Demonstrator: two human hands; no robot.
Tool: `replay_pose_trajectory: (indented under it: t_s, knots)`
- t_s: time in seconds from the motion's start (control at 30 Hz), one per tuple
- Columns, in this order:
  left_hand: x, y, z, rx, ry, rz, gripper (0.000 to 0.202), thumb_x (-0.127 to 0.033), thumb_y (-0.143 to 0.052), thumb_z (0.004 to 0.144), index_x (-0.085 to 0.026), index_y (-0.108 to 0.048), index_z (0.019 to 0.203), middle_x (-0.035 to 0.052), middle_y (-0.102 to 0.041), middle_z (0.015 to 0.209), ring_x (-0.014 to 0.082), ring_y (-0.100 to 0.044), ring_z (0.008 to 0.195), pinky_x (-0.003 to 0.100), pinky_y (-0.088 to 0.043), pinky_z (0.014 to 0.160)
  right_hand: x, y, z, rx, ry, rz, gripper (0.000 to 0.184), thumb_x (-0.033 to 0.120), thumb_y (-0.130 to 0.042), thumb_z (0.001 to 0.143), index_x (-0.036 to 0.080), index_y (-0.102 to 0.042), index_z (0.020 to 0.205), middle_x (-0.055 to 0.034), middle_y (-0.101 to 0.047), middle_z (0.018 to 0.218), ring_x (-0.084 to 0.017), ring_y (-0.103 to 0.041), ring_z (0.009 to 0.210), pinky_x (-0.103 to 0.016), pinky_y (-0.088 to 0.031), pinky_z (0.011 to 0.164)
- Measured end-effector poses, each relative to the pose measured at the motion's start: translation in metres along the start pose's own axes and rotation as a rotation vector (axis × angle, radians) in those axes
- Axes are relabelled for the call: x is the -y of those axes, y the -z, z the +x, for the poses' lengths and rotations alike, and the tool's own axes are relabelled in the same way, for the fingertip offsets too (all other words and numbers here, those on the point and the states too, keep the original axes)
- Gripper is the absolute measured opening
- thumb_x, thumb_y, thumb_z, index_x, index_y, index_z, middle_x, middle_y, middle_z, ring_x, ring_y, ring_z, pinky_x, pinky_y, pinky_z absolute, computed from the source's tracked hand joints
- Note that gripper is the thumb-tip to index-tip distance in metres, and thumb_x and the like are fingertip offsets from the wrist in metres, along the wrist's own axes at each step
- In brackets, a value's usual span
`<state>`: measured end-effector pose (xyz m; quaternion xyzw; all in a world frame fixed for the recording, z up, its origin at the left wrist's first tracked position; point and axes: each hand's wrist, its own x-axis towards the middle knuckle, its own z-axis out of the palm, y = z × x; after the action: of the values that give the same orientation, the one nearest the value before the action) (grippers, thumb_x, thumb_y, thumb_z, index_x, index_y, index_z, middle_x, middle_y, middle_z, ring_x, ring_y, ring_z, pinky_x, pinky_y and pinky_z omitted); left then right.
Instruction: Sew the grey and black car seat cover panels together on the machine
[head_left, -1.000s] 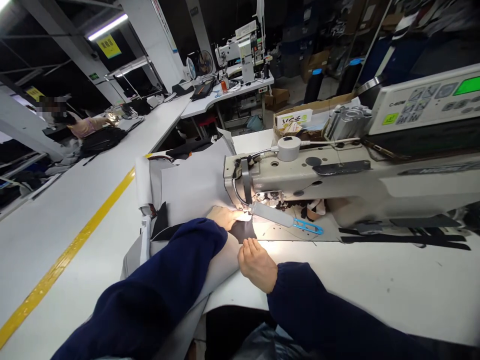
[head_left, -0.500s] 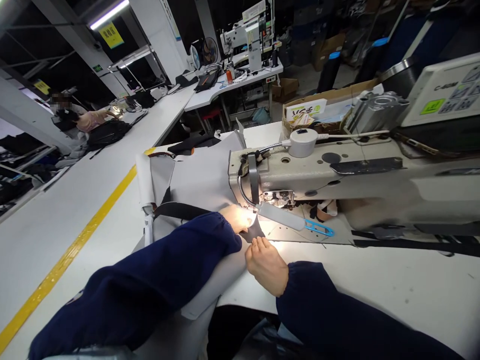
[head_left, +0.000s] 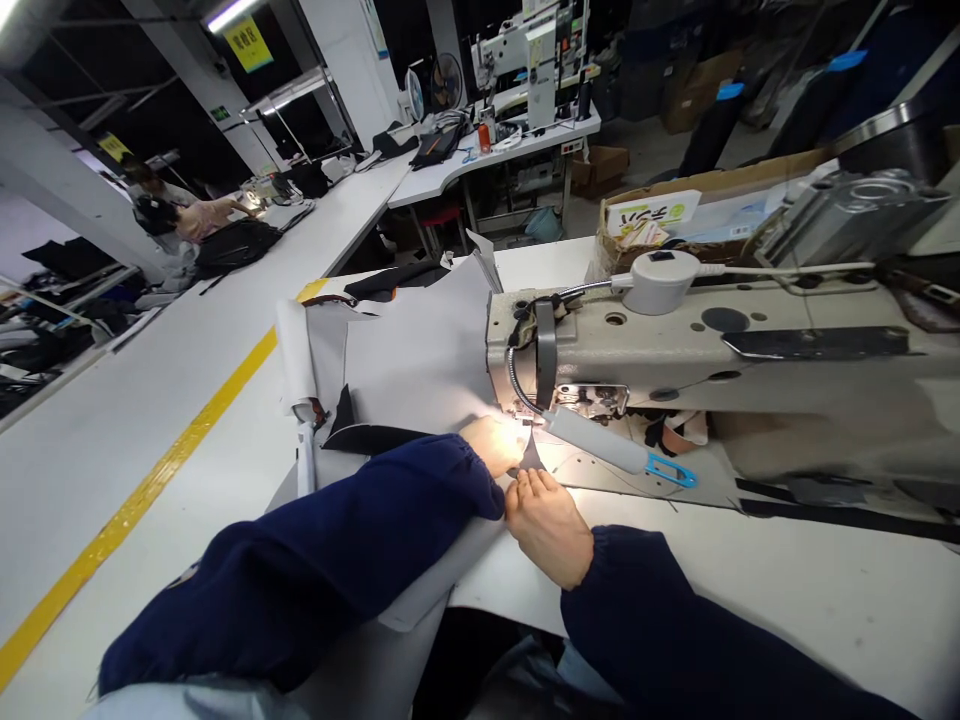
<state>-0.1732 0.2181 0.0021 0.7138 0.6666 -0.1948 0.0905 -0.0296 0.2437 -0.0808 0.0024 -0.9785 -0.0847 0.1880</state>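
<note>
A large sheet of grey fabric lies across the table and runs under the head of the sewing machine. My left hand is closed on the fabric just in front of the lit needle area, its fingertips partly lost in the glare. Nearer to me, my right hand has its fingers pressed together at the edge of the fabric, beside a small dark grey piece. Its thumb is mostly hidden. A black strip lies on the fabric left of my left hand.
A grey-handled tool with a blue loop end lies over the machine bed. Behind the machine stands a cardboard box of papers. Another sewing machine is at the back. A person sits far left.
My view has shifted, so the machine and both hands appear farther right. Both hands stay close together at the fabric by the needle area. The fingers of my right hand look slightly straighter.
</note>
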Motion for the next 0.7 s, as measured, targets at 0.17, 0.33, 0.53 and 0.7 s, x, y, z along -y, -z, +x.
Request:
replay_pose_trajectory:
  t_s: [0.17,0.33,0.53,0.7]
  knots:
    - [-0.003,0.000,-0.001,0.001,0.026,0.003,0.028,-0.022,-0.045,0.093,-0.003,-0.060,0.108,0.0193,-0.066,0.087,0.0298,-0.062,0.089,0.036,-0.045,0.069,0.000,-0.008,0.000,-0.042,0.013,-0.035,0.028,0.007,-0.059,0.069,-0.004,-0.067,0.094,-0.0304,-0.066,0.100,-0.035,-0.066,0.092,-0.049,-0.045,0.087]
    - [0.011,0.000,-0.001,-0.048,0.179,-0.120,0.027,-0.027,-0.044,0.093,-0.017,-0.063,0.111,0.0101,-0.067,0.101,0.0234,-0.062,0.092,0.031,-0.046,0.073,-0.002,-0.012,-0.002,-0.065,0.005,-0.021,0.031,0.005,-0.057,0.072,-0.006,-0.064,0.100,-0.0334,-0.063,0.105,-0.036,-0.063,0.101,-0.051,-0.044,0.090]
    - [0.020,0.000,-0.008,-0.053,0.243,-0.243,0.026,-0.027,-0.048,0.089,-0.029,-0.066,0.108,0.0023,-0.067,0.104,0.0192,-0.062,0.093,0.026,-0.046,0.076,-0.007,-0.002,-0.008,-0.028,0.021,0.024,0.044,0.010,-0.057,0.076,-0.003,-0.057,0.118,-0.0305,-0.058,0.119,-0.037,-0.056,0.113,-0.050,-0.044,0.094]
    - [0.006,-0.003,-0.007,0.030,0.134,-0.057,0.031,-0.022,-0.054,0.083,-0.021,-0.062,0.113,0.0097,-0.068,0.090,0.0259,-0.064,0.084,0.031,-0.046,0.068,-0.004,-0.007,-0.003,-0.046,0.052,-0.029,0.040,0.008,-0.053,0.078,-0.007,-0.057,0.114,-0.0345,-0.058,0.116,-0.038,-0.059,0.109,-0.053,-0.046,0.090]
